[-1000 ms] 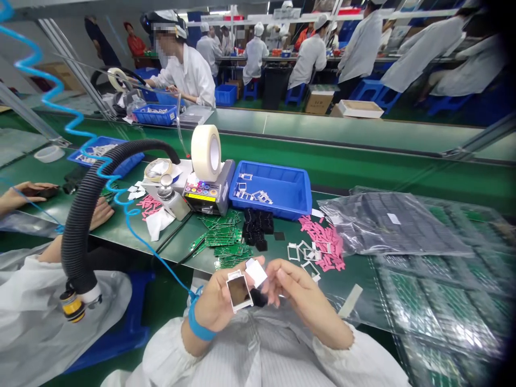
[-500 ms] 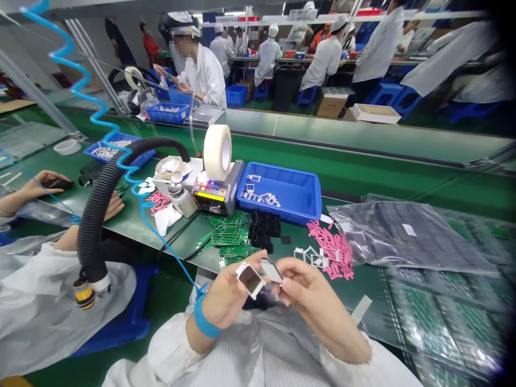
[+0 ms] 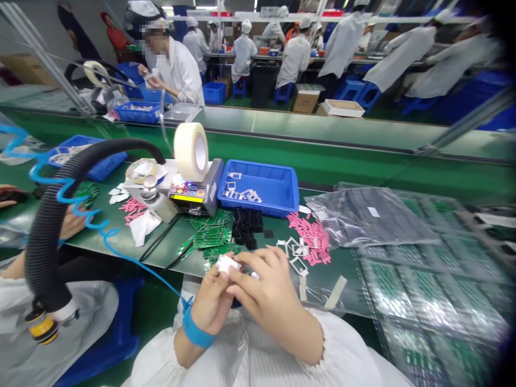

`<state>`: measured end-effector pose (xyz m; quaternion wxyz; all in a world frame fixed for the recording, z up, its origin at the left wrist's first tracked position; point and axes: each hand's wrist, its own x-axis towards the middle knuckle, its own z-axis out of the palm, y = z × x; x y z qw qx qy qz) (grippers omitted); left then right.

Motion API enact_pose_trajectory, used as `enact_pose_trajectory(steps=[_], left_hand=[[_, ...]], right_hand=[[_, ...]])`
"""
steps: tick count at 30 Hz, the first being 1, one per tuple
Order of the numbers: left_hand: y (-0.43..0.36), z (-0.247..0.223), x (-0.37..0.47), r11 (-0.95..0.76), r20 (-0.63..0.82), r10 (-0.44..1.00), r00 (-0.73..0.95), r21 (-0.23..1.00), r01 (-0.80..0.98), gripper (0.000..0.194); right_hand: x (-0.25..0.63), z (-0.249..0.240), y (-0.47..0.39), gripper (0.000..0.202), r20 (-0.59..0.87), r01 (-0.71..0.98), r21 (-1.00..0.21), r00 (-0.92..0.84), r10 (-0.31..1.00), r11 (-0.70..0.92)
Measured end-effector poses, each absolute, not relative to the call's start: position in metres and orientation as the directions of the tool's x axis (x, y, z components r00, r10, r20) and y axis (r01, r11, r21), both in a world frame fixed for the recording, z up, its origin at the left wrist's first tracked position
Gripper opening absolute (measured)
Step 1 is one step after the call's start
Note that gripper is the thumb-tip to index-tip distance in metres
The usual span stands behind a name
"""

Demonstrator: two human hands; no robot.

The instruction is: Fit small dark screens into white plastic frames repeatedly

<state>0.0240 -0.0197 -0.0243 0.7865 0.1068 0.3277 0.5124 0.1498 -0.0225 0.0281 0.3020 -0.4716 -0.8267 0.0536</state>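
Observation:
A small white framed part (image 3: 228, 265) is held up between my two hands, over the table's front edge. My left hand (image 3: 212, 295), with a blue wrist strap, grips it from the left and below. The fingers of my right hand (image 3: 262, 282) press on its face and right side; some fingertips are hidden. Just beyond my hands lie green circuit boards (image 3: 212, 236) and black parts (image 3: 246, 226). White frames (image 3: 299, 264) and pink strips (image 3: 316, 239) lie to the right.
A blue bin (image 3: 262, 185) holding white frames stands behind the boards. Left of it is a tape roll (image 3: 191, 152) on a machine (image 3: 195, 196). A black hose (image 3: 46, 231) arches at left, near a co-worker's hand (image 3: 74, 221). Bagged boards (image 3: 399, 285) lie right.
My right hand has come over onto the white framed part, which now shows a white face instead of a dark one. The view has turned right. Another white frame lies nearer the front edge.

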Motion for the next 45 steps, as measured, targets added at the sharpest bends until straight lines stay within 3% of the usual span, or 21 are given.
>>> enact_pose_trajectory(steps=[3,6,10,14,19,25,29,32,37,41,45], left_hand=[[-0.022,-0.038,0.025,0.568,-0.477,0.798,0.370,0.388,-0.726,0.029],[-0.024,-0.051,0.023,0.636,-0.471,0.745,0.472,0.287,-0.717,0.027],[-0.024,-0.053,0.022,0.652,-0.437,0.743,0.506,0.303,-0.695,0.030],[-0.022,-0.044,0.026,0.677,-0.462,0.724,0.513,0.332,-0.657,0.031],[-0.023,-0.041,0.025,0.645,-0.457,0.753,0.474,0.369,-0.669,0.033],[-0.020,-0.031,0.016,0.556,-0.350,0.831,0.432,0.514,-0.654,0.040],[-0.017,-0.021,0.013,0.482,-0.304,0.874,0.378,0.628,-0.610,0.044],[-0.017,-0.016,0.013,0.452,-0.255,0.886,0.386,0.660,-0.601,0.043],[-0.018,-0.012,0.013,0.421,-0.213,0.899,0.383,0.664,-0.618,0.039],[-0.018,-0.010,0.012,0.416,-0.226,0.906,0.359,0.632,-0.654,0.038],[-0.018,-0.014,0.006,0.408,-0.272,0.912,0.306,0.532,-0.742,0.037]], right_hand=[[0.163,0.020,-0.017,0.019,0.295,0.740,-0.447,-0.409,0.864,0.503],[0.204,0.005,-0.001,0.017,0.239,0.825,-0.476,-0.212,0.947,0.305],[0.271,-0.026,0.032,0.022,0.205,0.908,-0.419,0.089,0.975,0.005],[0.298,-0.053,0.060,0.015,0.157,0.936,-0.338,0.156,0.975,-0.096],[0.297,-0.061,0.085,0.012,0.160,0.947,-0.320,0.096,0.982,-0.041],[0.270,-0.023,0.065,0.023,0.274,0.885,-0.450,0.006,0.962,0.122],[0.225,0.028,0.019,0.019,0.364,0.657,-0.609,-0.267,0.892,0.445],[0.196,0.051,-0.002,0.013,0.507,0.527,-0.532,-0.430,0.747,0.663],[0.177,0.052,-0.007,0.020,0.545,0.645,-0.305,-0.485,0.684,0.700],[0.167,0.044,-0.005,0.019,0.542,0.555,-0.401,-0.498,0.677,0.729],[0.157,0.029,-0.004,0.012,0.599,0.528,-0.475,-0.392,0.698,0.704]])
